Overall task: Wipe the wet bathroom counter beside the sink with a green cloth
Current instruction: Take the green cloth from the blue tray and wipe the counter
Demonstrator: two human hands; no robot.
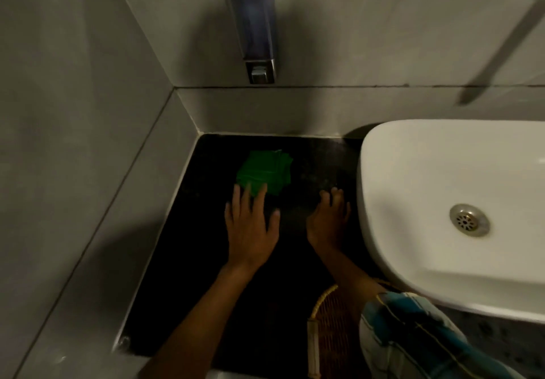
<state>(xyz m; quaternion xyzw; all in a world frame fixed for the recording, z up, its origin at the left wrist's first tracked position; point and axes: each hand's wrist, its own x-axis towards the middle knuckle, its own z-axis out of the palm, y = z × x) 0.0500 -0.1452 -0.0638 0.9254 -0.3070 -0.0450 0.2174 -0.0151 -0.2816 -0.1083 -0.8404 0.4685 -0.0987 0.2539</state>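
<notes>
Reaching far along the dark desk [206, 260], my left hand [250, 225], fingers spread, touches the green cloth [264, 170]; my right hand [328, 222] rests empty beside the sink [413, 154], bracing.

Counter [309, 169]: black slab, centre to lower-centre of frame, boxed in by grey wall tiles on its left and top edges. Dark and dimly lit, faint speckle visible near the top right; wetness can't be judged.

On it:
- green cloth [264, 172], folded into a rough square, upper-left part of the slab, near the back corner.
- left hand [250, 225], flat, fingers spread, fingertips on the cloth's near edge.
- right hand [328, 222], fingertips down on bare counter, just beside the basin.
- white sink [418, 154], right side, overhanging the slab's right edge.
- wicker basket [327, 340], bottom centre, partly under the right forearm.
</notes>
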